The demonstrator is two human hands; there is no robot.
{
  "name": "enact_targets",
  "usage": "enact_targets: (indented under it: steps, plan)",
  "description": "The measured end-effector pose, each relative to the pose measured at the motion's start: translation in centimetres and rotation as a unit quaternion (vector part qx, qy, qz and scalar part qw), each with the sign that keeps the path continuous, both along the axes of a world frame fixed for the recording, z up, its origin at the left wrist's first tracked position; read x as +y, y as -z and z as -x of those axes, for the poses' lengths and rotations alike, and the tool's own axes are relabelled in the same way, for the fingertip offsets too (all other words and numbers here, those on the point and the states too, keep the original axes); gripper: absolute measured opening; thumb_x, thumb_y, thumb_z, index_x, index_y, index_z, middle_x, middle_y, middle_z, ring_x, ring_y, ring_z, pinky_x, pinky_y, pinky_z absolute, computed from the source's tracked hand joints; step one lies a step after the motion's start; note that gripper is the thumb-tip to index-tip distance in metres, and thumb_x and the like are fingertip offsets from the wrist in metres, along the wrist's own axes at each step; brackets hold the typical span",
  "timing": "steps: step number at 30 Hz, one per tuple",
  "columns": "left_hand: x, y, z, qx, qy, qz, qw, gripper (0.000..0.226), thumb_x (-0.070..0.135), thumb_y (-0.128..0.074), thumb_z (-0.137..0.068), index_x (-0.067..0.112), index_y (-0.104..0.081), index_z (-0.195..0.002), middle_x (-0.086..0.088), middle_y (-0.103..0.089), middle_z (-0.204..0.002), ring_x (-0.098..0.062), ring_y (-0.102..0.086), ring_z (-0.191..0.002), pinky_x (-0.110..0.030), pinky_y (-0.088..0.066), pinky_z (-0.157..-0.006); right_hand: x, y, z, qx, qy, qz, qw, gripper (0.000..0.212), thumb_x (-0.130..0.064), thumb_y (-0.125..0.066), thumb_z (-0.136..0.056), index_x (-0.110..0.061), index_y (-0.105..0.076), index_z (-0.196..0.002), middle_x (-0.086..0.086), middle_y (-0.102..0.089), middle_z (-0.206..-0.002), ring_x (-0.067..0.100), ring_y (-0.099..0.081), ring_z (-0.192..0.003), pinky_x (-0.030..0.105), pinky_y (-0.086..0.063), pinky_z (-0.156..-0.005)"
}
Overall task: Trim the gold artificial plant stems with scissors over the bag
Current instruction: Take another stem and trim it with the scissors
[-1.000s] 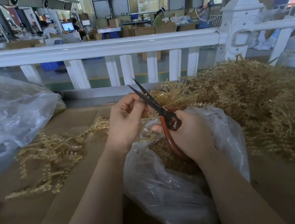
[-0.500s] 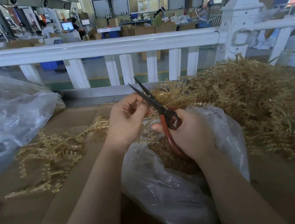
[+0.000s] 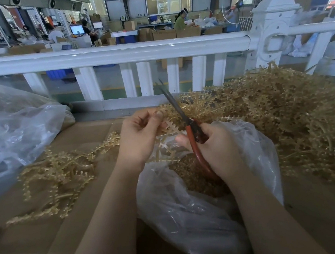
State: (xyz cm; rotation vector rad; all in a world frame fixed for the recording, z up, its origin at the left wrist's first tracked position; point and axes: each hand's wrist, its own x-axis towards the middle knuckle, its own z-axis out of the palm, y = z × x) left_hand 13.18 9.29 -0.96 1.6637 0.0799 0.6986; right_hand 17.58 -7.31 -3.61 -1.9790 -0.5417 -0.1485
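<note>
**Scissors closed on gold stem above open bag**

Left hand [image 3: 141, 139] pinches a gold stem [image 3: 169, 124] between thumb and curled fingers, grip tight on the piece, held just above the bag's mouth. Right hand [image 3: 217, 148] grips the red-handled scissors [image 3: 187, 124], fingers wrapped round the handles; blades look together, pointing up and away toward the railing, touching or right beside the stem near the left thumb. Clear plastic bag [image 3: 182, 208] sits under both hands, mouth open, gold trimmings [image 3: 191, 176] heaped inside. Big pile of gold stems [image 3: 286, 117] to the right of the bag, reaching back to the white railing [image 3: 108, 54]. Smaller loose bunch of stems [image 3: 57, 177] lies on the cardboard-covered tabletop [image 3: 40, 245] left of the left forearm. Second clear bag [image 3: 10, 132], bulky, at far left. Beyond the railing: factory floor, boxes, people at benches, blurry.
</note>
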Motion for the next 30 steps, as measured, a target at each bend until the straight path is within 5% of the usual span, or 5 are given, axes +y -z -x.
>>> enact_targets:
  steps: [8, 12, 19, 26, 30]
  plan:
    - [-0.5, -0.5, 0.1, 0.049, 0.022, 0.002, 0.999, 0.011, 0.013, -0.058, -0.099, 0.016, -0.069, -0.097, 0.005, -0.072, -0.08, -0.005, -0.066, -0.073, -0.016, -0.05, -0.07, 0.4, -0.3, -0.2, 0.098, -0.028, -0.133, 0.986, 0.015, -0.022, -0.075, -0.089, -0.019, -0.072, -0.075, 0.003, -0.073, -0.067, 0.024, -0.072, -0.07, 0.036, -0.062, -0.074]
    - [-0.2, -0.8, 0.4, 0.042, -0.044, -0.267, 0.962, 0.034, 0.018, -0.059, -0.092, 0.033, -0.063, -0.123, 0.013, -0.058, -0.125, -0.009, -0.05, -0.118, -0.034, -0.037, -0.101, 0.2, -0.1, -0.4, 0.09, -0.025, -0.139, 0.986, 0.014, -0.023, -0.076, -0.089, -0.021, -0.071, -0.076, -0.001, -0.071, -0.065, 0.021, -0.07, -0.067, 0.043, -0.062, -0.076]
    - [-0.2, -0.8, 0.2, 0.065, -0.068, -0.496, 0.863, 0.016, 0.036, -0.056, -0.097, 0.035, -0.072, -0.097, 0.018, -0.061, -0.113, -0.012, -0.043, -0.116, -0.027, -0.012, -0.087, 0.2, 0.2, -0.5, 0.063, -0.008, -0.154, 0.986, 0.017, -0.026, -0.076, -0.088, -0.012, -0.072, -0.079, 0.007, -0.072, -0.073, 0.023, -0.07, -0.069, 0.039, -0.061, -0.07]
    - [0.2, -1.7, 0.4, 0.087, -0.088, -0.05, 0.991, 0.023, 0.029, -0.066, -0.093, 0.012, -0.076, -0.081, -0.008, -0.065, -0.07, -0.013, -0.053, -0.058, -0.029, -0.043, -0.061, 0.1, 0.1, -0.4, 0.055, 0.007, -0.205, 0.977, 0.021, -0.038, -0.079, -0.083, -0.018, -0.073, -0.085, -0.007, -0.069, -0.067, -0.005, -0.062, -0.061, 0.009, -0.047, -0.057]
    - [1.4, -2.4, 0.6, 0.073, 0.058, 0.374, 0.923, 0.016, 0.025, -0.062, -0.096, 0.016, -0.073, -0.089, 0.009, -0.056, -0.065, -0.001, -0.044, -0.052, -0.011, -0.036, -0.048, 0.0, 0.1, -0.3, 0.036, -0.005, -0.208, 0.978, 0.018, -0.038, -0.079, -0.082, -0.022, -0.073, -0.087, -0.017, -0.071, -0.073, -0.005, -0.066, -0.071, 0.007, -0.047, -0.062]
